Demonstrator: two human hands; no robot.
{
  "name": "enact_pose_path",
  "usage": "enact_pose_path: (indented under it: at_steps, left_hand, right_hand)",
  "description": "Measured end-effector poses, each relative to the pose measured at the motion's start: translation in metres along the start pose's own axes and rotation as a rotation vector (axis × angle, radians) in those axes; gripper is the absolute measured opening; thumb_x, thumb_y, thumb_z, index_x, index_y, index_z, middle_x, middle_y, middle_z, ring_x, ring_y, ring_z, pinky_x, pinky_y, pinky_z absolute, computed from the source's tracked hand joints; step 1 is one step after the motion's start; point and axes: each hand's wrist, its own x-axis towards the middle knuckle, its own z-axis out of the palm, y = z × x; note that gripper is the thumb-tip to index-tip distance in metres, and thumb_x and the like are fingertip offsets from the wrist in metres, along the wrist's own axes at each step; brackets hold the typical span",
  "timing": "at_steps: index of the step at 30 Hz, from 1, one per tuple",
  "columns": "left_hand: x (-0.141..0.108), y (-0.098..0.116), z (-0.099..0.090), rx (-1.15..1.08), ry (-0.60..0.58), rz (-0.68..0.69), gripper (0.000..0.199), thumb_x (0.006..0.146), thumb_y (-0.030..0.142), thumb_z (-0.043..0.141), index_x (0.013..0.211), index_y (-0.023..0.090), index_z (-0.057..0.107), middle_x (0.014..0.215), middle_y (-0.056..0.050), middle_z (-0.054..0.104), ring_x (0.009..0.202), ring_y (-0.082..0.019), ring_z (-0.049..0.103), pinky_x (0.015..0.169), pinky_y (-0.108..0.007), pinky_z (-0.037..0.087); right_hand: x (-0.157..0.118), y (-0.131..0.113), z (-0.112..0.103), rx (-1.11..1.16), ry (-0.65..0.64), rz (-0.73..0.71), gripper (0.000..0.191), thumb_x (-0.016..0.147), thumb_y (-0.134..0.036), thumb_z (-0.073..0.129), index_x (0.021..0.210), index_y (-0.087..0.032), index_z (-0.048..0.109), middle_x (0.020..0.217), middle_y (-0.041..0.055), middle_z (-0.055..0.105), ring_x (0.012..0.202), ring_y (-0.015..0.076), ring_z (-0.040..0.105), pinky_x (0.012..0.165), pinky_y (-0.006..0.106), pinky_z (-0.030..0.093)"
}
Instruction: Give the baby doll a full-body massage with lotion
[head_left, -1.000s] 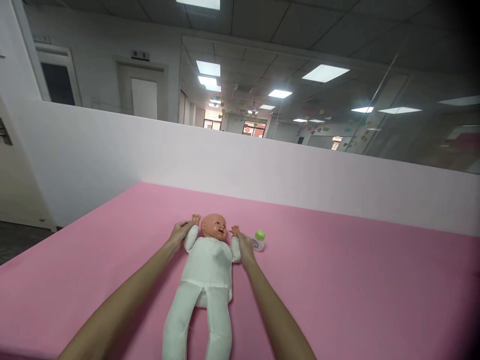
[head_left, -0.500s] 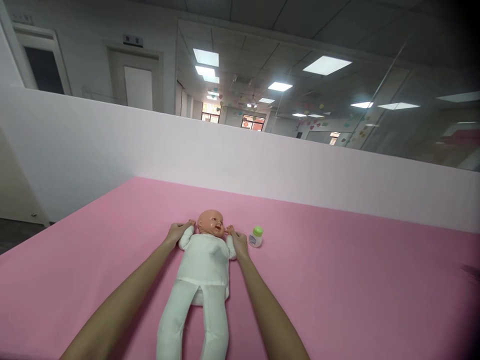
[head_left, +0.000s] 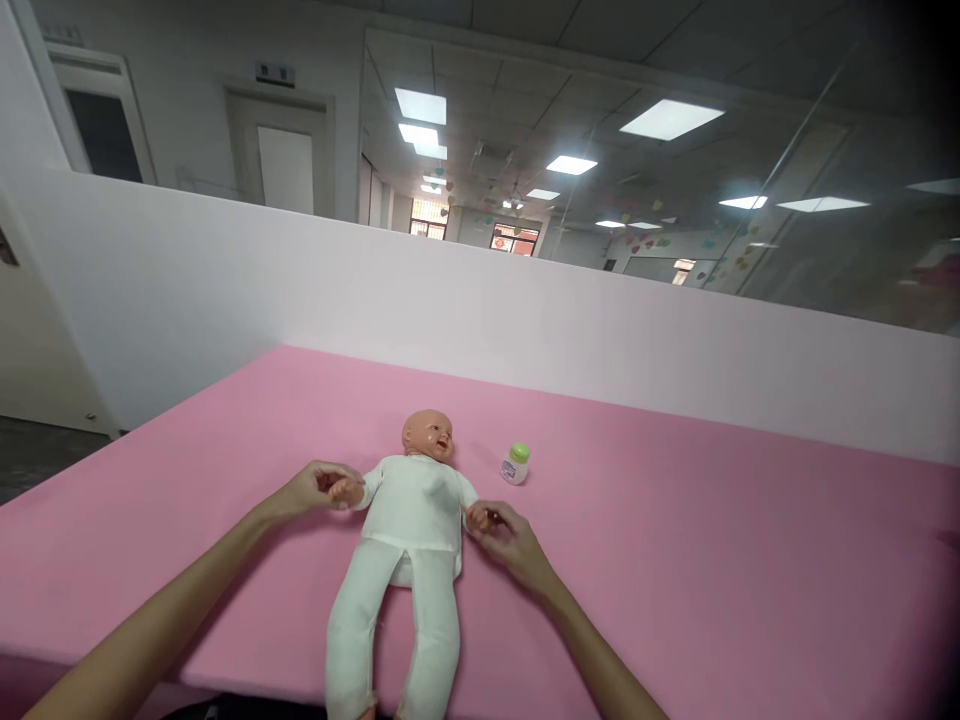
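Note:
A baby doll (head_left: 412,505) with a bare plastic head and a white cloth body lies on its back, its head at the far end. My left hand (head_left: 319,487) is closed around the doll's hand and wrist at the left side. At the right side, my right hand (head_left: 511,540) pinches the doll's other hand between thumb and fingers. Both doll arms angle down and outward from the shoulders. Just beyond my right hand stands a small clear jar (head_left: 515,465) with a green lid and a label too small to read.
The doll lies on a pink padded surface (head_left: 675,560). A low white wall (head_left: 480,310) runs along its far edge, with a glass pane (head_left: 600,200) above it. Behind on the left is a door (head_left: 285,160). The near edge of the surface shows at lower left.
Both doll arms, raised beside its head before, are now lowered and spread outward. My hands moved down and apart with them. The camera view shifted slightly.

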Motion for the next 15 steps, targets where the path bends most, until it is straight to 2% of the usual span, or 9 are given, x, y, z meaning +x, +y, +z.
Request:
enact_pose_path:
  at_steps: [3, 7, 9, 11, 15]
  left_hand:
    - [-0.016, 0.007, 0.006, 0.129, -0.141, 0.028, 0.032, 0.072, 0.030, 0.086, 0.103, 0.020, 0.081, 0.118, -0.011, 0.074, 0.112, -0.031, 0.066, 0.097, -0.042, 0.052]
    - [-0.023, 0.023, 0.019, 0.217, -0.213, 0.115, 0.022, 0.078, 0.027, 0.081, 0.099, 0.023, 0.083, 0.109, -0.009, 0.075, 0.113, -0.030, 0.065, 0.101, -0.040, 0.048]
    - [-0.020, 0.030, 0.023, 0.222, -0.193, 0.108, 0.022, 0.079, 0.029, 0.080, 0.100, 0.023, 0.082, 0.109, -0.008, 0.075, 0.111, -0.029, 0.066, 0.100, -0.039, 0.048]
    - [-0.010, 0.034, 0.023, 0.173, -0.094, 0.082, 0.022, 0.081, 0.034, 0.080, 0.100, 0.021, 0.081, 0.107, -0.008, 0.076, 0.105, -0.028, 0.067, 0.096, -0.038, 0.049]
    - [0.028, 0.036, 0.025, -0.031, 0.274, 0.080, 0.032, 0.082, 0.045, 0.078, 0.095, 0.016, 0.078, 0.097, -0.009, 0.075, 0.093, -0.025, 0.066, 0.085, -0.035, 0.051]
  right_hand:
    - [-0.025, -0.008, -0.002, -0.131, -0.146, -0.087, 0.026, 0.091, -0.039, 0.072, 0.115, -0.028, 0.072, 0.115, 0.0068, 0.072, 0.107, 0.0264, 0.063, 0.098, 0.042, 0.049]
    - [-0.033, -0.010, 0.000, -0.214, -0.175, -0.087, 0.022, 0.092, -0.035, 0.070, 0.114, -0.032, 0.073, 0.116, 0.0053, 0.070, 0.108, 0.0267, 0.060, 0.097, 0.042, 0.049]
    - [-0.025, -0.006, 0.002, -0.200, -0.147, -0.084, 0.024, 0.092, -0.036, 0.069, 0.115, -0.031, 0.073, 0.113, 0.0061, 0.071, 0.105, 0.0265, 0.061, 0.096, 0.042, 0.050]
    - [-0.009, -0.001, 0.005, -0.144, -0.036, -0.064, 0.027, 0.093, -0.039, 0.068, 0.116, -0.028, 0.073, 0.110, 0.0077, 0.071, 0.103, 0.0264, 0.063, 0.096, 0.042, 0.051]
    - [0.045, 0.004, 0.011, 0.003, 0.276, -0.041, 0.040, 0.091, -0.048, 0.066, 0.120, -0.022, 0.073, 0.124, 0.0112, 0.071, 0.114, 0.0286, 0.064, 0.100, 0.043, 0.049]
